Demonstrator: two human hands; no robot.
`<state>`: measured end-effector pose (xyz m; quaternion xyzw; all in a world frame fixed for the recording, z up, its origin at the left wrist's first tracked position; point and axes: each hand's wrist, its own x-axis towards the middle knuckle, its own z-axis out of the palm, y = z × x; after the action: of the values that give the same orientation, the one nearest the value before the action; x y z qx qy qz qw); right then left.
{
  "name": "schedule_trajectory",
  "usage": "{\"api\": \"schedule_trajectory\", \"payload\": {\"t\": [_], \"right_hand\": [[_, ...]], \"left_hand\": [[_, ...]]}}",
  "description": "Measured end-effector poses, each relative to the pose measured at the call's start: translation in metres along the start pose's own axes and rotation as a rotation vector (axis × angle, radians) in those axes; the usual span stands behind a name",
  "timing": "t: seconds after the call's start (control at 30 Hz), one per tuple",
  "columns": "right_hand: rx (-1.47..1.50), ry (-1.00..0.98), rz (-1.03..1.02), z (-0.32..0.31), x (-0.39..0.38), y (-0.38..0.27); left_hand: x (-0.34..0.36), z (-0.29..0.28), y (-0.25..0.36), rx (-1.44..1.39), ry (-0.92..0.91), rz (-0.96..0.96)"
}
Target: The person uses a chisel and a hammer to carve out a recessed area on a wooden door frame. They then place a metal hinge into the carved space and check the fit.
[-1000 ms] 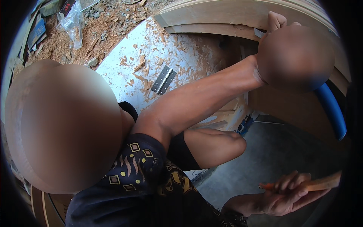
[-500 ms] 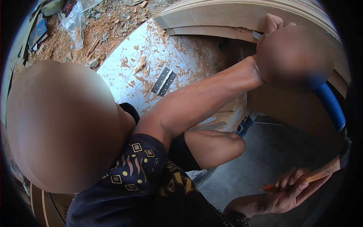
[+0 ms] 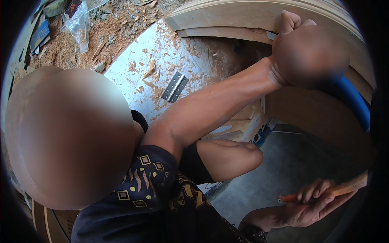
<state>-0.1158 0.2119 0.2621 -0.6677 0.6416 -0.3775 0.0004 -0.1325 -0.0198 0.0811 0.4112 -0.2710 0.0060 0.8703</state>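
Near right, the right hand (image 3: 310, 204) clenches a wooden handle (image 3: 344, 188): light, stiff, best gripped mid-shaft. Far right, the left hand (image 3: 310, 50) presses a curved wood frame (image 3: 251, 18); its grip is blurred, so I cannot tell.

Metal hinge (image 3: 175, 86) on chip-strewn sheet (image 3: 133, 69), left of curved wooden frame (image 3: 259, 16).

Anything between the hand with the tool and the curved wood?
Nothing visible: bare grey floor separates the right hand holding the wooden-handled tool from the curved wood panel. The bent knee lies aside.
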Motion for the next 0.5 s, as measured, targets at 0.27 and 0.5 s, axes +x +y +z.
{"api": "schedule_trajectory", "payload": {"t": [0.27,0.5], "right_hand": [[0.121,-0.049,-0.074,-0.008,-0.001,0.005],[0.059,-0.049,-0.039,-0.014,-0.005,0.012]], "left_hand": [[-0.004,-0.003,-0.006,0.023,-0.003,0.046],[-0.006,-0.004,-0.007,0.005,-0.010,0.050]]}}
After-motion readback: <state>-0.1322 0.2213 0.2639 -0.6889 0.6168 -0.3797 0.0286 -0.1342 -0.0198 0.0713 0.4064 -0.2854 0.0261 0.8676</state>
